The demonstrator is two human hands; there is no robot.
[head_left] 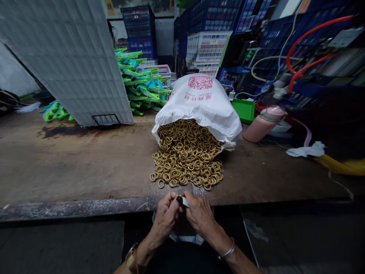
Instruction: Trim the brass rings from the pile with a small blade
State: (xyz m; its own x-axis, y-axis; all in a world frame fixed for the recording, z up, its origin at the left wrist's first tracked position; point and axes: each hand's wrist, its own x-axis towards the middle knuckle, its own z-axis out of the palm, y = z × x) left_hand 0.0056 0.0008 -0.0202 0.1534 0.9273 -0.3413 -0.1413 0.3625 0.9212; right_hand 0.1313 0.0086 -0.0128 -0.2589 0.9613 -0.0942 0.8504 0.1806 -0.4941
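My left hand and my right hand meet at the table's front edge, fingers pinched together around a small dark and white piece. What exactly it is, I cannot make out. Just beyond my hands lies a heap of brass rings, spilling from a white woven sack with red print that lies on its side. A watch sits on my left wrist and a bangle on my right.
The worn brown table carries a leaning grey panel at the left, stacked green and blue plastic parts, a green tray and a pink bottle. Crates, hoses and machinery crowd the back right.
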